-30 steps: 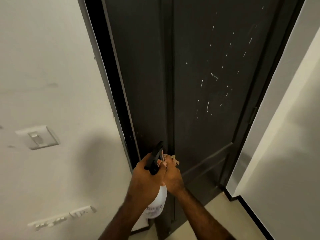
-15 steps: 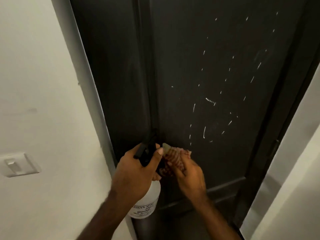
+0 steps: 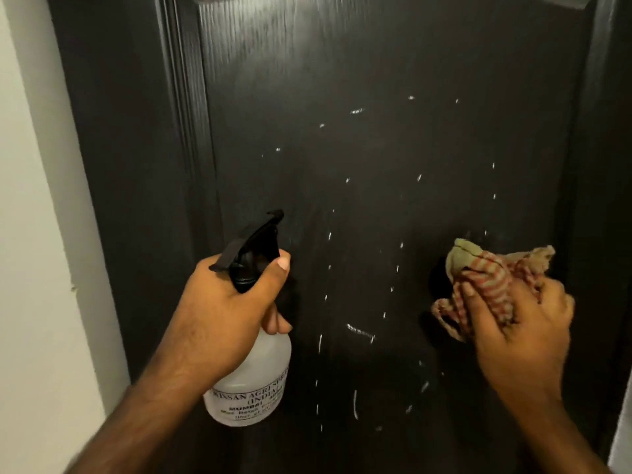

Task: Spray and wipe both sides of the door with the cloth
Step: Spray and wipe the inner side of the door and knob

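Note:
A dark wood-grain door [image 3: 342, 97] fills the view, its middle panel dotted with pale spray droplets and streaks. My left hand [image 3: 225, 309] grips a white spray bottle [image 3: 253, 381] with a black trigger head, nozzle pointed at the door. My right hand [image 3: 516, 323] holds a bunched red-and-cream striped cloth [image 3: 478, 285] pressed against the door's right part. The two hands are well apart, with droplets running down between them.
A white wall [image 3: 30, 234] borders the door's frame on the left. A sliver of pale wall [image 3: 624, 422] shows at the lower right edge. The door's raised moulding [image 3: 184, 97] runs vertically left of the panel.
The view has closed in on the door and risen. My right hand has carried the cloth away from the bottle to the right, onto the door panel. The left hand kept hold of the bottle.

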`<state>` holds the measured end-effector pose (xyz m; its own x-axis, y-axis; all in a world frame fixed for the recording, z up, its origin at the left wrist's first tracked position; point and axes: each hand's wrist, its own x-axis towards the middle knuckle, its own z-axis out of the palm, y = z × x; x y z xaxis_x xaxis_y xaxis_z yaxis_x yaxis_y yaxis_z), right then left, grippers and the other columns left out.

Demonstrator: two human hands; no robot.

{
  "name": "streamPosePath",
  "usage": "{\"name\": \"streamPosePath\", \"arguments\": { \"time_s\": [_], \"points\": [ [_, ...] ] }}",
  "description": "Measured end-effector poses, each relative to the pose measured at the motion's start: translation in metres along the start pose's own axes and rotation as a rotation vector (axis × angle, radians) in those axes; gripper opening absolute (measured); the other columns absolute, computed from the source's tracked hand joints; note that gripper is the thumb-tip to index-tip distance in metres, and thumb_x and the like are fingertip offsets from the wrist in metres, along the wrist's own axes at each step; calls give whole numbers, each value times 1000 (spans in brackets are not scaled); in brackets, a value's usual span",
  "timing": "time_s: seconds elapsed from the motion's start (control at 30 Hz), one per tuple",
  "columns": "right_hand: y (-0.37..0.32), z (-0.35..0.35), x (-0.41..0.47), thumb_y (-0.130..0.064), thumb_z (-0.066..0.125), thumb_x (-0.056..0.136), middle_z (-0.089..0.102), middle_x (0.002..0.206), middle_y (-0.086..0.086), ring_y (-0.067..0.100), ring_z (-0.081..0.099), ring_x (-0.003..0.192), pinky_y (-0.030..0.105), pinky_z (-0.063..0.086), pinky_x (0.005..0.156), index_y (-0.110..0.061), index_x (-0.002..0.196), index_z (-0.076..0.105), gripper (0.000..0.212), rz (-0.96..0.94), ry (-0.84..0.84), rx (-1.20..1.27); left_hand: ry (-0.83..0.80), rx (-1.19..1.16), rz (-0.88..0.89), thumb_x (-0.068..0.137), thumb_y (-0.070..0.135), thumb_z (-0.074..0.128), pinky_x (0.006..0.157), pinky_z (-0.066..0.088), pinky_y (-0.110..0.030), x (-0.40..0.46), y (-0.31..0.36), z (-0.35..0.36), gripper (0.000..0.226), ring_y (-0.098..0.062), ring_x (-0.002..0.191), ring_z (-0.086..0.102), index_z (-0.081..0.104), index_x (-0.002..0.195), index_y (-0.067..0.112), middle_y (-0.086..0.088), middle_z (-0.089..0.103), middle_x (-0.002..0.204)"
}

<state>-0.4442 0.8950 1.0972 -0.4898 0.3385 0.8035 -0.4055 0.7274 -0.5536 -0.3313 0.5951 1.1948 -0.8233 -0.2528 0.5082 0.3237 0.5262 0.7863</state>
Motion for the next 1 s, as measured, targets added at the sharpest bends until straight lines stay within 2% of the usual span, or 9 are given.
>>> {"name": "streamPosePath", "arguments": {
  "time_s": [0.07,0.2,0.3,0.37,0.43,0.6,0.7,0.83,1.0],
  "points": [
    [2,-2,31,-31,79,92,58,128,19,39,53,119,52,50,93,-6,128,70,44,-56,19,39,-9,23,38,101,42,59,79,55,-31,20,19,2,40,-15,58,79,74,91,6,-15,71,55],
    [-12,-4,78,-34,79,87,69,124,12,32,62,117,56,55,96,-8,130,71,51,-261,29,129,-59,121,39,104,42,57,77,54,-29,51,47,3,48,-16,58,80,71,75,7,-14,73,57],
    [-36,2,103,-34,81,87,71,124,11,29,64,117,53,54,99,-9,130,71,51,-354,77,163,-59,118,33,104,41,57,84,61,-38,68,57,6,43,-19,59,80,71,83,6,-12,72,55],
    [-55,9,115,-31,83,87,70,123,11,29,62,116,45,52,99,-10,130,71,50,-396,95,145,-60,127,25,105,41,57,92,61,-43,76,59,10,44,-18,59,80,71,80,7,-11,73,54],
    [-73,20,124,-31,82,87,68,123,11,31,60,114,39,48,94,-12,131,69,50,-450,100,105,-63,140,5,104,43,56,98,58,-47,83,61,13,47,-17,60,80,71,75,10,-10,74,53],
    [-104,48,150,-36,75,87,62,121,13,34,55,108,40,50,78,-17,127,67,45,-578,123,-25,-87,127,-6,103,46,58,98,58,-48,92,54,8,52,-19,61,81,73,73,7,-11,75,55],
    [-131,58,182,-32,71,91,61,126,11,33,53,111,47,51,84,-19,131,64,42,-433,270,85,-60,130,13,103,44,58,94,59,-45,94,49,-5,50,-17,59,81,72,76,6,-12,75,56],
    [-189,75,207,-30,69,92,62,127,8,29,56,114,43,51,90,-19,131,60,41,-326,420,203,-27,121,11,102,45,57,82,57,-34,96,43,-23,50,-15,58,80,71,75,6,-13,75,58],
    [-225,112,162,-34,71,88,64,116,14,35,55,102,45,48,82,-18,122,69,38,-625,363,72,-3,100,3,102,45,56,72,49,-25,95,35,-40,57,-16,59,80,74,75,-3,-21,76,63]
  ]
}}
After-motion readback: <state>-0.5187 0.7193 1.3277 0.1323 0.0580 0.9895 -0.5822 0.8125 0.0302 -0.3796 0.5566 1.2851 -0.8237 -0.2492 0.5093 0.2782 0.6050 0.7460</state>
